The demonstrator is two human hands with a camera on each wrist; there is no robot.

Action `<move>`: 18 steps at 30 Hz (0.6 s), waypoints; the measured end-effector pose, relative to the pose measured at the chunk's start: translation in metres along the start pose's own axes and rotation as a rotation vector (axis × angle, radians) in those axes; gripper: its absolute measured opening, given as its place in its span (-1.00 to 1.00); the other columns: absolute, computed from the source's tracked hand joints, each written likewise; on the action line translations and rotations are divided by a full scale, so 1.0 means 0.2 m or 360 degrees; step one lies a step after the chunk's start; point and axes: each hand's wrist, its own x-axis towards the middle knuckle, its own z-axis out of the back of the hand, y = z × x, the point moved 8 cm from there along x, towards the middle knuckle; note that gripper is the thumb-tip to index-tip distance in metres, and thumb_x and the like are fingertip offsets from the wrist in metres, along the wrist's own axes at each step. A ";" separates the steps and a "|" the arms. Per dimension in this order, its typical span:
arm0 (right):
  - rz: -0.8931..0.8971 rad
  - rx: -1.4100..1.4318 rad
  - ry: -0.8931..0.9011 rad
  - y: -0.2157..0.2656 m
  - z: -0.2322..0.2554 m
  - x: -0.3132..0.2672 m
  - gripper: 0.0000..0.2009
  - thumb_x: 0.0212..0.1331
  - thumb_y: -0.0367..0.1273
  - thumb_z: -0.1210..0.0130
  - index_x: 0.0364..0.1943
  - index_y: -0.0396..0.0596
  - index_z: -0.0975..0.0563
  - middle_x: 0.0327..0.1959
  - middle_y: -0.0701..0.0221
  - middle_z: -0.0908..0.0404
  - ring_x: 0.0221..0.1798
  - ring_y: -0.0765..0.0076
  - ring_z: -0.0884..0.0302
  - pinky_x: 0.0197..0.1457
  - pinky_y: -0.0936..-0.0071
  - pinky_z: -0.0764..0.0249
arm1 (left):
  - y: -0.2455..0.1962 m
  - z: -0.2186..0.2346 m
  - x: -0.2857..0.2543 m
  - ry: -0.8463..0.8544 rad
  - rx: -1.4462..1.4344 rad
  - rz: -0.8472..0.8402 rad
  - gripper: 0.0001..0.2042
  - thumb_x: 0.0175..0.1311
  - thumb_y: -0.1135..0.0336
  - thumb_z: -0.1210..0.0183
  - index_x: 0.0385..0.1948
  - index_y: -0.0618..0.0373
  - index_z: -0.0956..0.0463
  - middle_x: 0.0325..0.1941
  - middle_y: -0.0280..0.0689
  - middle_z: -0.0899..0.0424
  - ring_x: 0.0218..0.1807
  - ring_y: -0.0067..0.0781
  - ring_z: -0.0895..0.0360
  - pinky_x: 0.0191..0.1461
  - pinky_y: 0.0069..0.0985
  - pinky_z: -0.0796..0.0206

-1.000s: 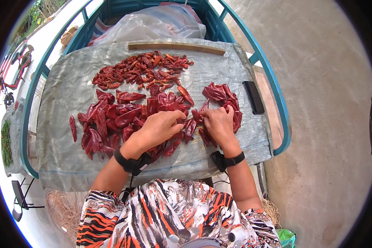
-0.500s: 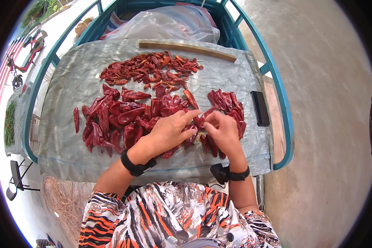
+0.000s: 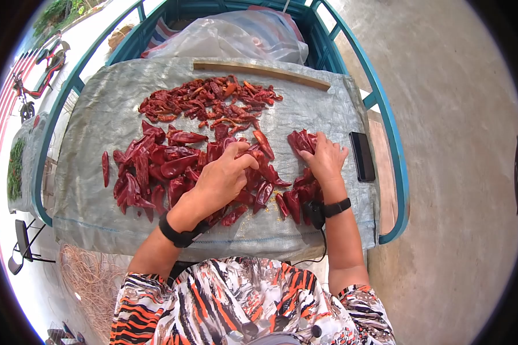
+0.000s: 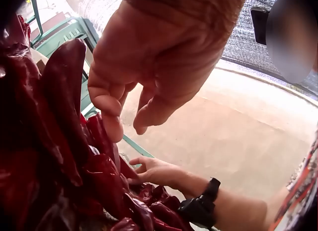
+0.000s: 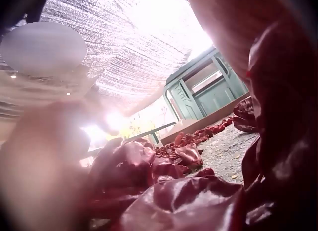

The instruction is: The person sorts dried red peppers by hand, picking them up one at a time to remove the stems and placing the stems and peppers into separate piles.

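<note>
Dried red chili peppers lie in a large pile (image 3: 175,167) at the middle of a grey woven sheet (image 3: 92,190). Over this pile's right side is my left hand (image 3: 217,181), its fingers loosely bent; the left wrist view shows a gap between thumb and fingers with nothing in it. My right hand (image 3: 327,164) rests over a smaller chili pile (image 3: 300,141) on the right, fingers spread. Part of that pile is hidden under the hand and wrist. Glossy chilies (image 5: 184,203) fill the near part of the right wrist view.
Smaller, more shrivelled chilies (image 3: 198,98) are spread farther back, before a wooden strip (image 3: 262,75). A black phone (image 3: 362,156) lies at the sheet's right edge. Teal cart rails (image 3: 390,155) flank both sides, and a striped plastic sheet (image 3: 230,37) sits in the cart bed behind.
My two hands were close together over the middle chilies. The right hand has moved right onto the smaller pile and its fingers have spread; the left has drawn slightly back to the left.
</note>
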 end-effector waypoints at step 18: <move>0.0460 0.1384 0.0450 0.45 0.30 -0.34 -0.64 0.32 -0.50 -0.13 0.19 -0.08 -0.47 0.02 0.08 -0.68 0.11 -0.12 -0.65 0.06 0.15 -0.56 | 0.03 -0.01 0.02 -0.0233 -0.0687 -0.0006 -0.60 0.42 0.34 -0.26 0.23 0.14 -0.40 0.08 -0.05 -0.64 0.00 -0.03 -0.69 0.08 -0.29 -0.53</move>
